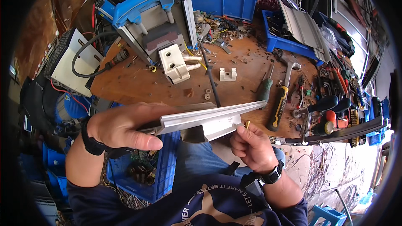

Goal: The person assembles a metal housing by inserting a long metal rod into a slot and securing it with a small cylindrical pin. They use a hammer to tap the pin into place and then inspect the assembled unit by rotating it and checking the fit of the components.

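My left hand is closed around the left end of a long silver metal profile, its thumb lying along the near side. The profile is held tilted above the table's front edge, its right end higher. Under it sits a box-like metal channel whose hollow side faces me. At the channel's right end, my right hand is closed, pinching a small brass-coloured piece between thumb and forefinger. The thumb tip appears to touch the channel. How my left fingers lie behind the profile is hidden.
Beyond the profile, a cream bracket leans against a blue-framed machine. A small cream block, a green screwdriver and a hammer lie on the wooden table. A blue crate of scrap stands below my left hand.
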`<state>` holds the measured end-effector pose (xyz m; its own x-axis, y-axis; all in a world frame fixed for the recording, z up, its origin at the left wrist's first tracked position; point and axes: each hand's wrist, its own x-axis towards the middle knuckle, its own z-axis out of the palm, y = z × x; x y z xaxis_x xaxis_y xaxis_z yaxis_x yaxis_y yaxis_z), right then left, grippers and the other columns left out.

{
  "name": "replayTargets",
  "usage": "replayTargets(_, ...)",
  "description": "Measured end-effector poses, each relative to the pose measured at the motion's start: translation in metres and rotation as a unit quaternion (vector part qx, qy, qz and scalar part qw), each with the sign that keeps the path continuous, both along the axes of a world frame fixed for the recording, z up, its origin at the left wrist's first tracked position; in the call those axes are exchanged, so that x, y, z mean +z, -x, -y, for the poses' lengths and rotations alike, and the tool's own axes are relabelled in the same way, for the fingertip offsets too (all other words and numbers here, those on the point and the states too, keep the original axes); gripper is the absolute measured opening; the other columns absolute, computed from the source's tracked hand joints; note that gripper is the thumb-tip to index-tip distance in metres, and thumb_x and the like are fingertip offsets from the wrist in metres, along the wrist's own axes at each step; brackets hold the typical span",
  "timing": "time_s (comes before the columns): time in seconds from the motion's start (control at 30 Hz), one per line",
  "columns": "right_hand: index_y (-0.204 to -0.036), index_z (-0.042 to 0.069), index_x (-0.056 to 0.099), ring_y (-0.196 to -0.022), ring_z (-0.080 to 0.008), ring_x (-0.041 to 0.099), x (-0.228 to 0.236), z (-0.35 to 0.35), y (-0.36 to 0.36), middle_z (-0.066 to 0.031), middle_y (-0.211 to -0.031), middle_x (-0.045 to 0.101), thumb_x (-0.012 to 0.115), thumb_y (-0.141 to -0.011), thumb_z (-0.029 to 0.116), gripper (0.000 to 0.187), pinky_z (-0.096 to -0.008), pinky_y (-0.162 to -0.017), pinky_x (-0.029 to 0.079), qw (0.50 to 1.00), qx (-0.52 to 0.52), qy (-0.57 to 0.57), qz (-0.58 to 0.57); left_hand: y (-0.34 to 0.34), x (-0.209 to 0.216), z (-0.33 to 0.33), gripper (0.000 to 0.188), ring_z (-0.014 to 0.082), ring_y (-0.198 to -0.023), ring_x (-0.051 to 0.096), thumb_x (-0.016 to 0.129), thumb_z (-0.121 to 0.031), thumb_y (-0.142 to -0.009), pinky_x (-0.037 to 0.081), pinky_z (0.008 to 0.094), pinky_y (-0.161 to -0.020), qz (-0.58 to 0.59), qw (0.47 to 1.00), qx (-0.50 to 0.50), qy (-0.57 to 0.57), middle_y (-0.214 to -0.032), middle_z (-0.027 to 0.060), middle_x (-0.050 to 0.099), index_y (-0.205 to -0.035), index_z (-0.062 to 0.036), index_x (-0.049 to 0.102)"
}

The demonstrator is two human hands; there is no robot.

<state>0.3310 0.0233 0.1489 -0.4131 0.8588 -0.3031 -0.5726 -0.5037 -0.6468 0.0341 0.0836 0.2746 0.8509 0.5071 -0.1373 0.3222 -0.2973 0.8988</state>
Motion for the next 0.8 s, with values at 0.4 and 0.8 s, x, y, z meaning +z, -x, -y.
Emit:
replayTargets(0.4, -0.075, 0.014, 0.039, -0.055, -0.0083, 0.026, -0.014, -0.006, 0.003, 0.0055, -0.065, 0.026, 0.059, -0.096, 0.033, 0.035, -0.0233, -0.046, 0.024, 0.999, -0.006, -0.040, -0.019, 0.001, 0.012, -0.001, 0.066, 0.0218, -0.084, 0.052, 0.058, -0.044, -0.089, 0.042, 0.0318, -0.077, -0.044, 0.997, 0.060, 0.020, -0.094, 0.0124, 0.059, -0.127, 0.0081, 0.049)
replayTargets(0.8, -0.074, 0.015, 0.039, -0.056, -0.0083, 0.025, -0.010, -0.006, 0.006, 0.0056, -0.065, 0.025, 0.058, -0.096, 0.032, 0.034, -0.0232, -0.046, 0.023, 0.998, -0.033, -0.038, -0.026, -0.015, 0.025, -0.001, 0.062, 0.0233, -0.101, 0.055, 0.056, -0.040, -0.093, 0.041, 0.0313, -0.093, -0.034, 0.998, 0.051, 0.016, -0.114, 0.0172, 0.062, -0.133, 0.0066, 0.047)
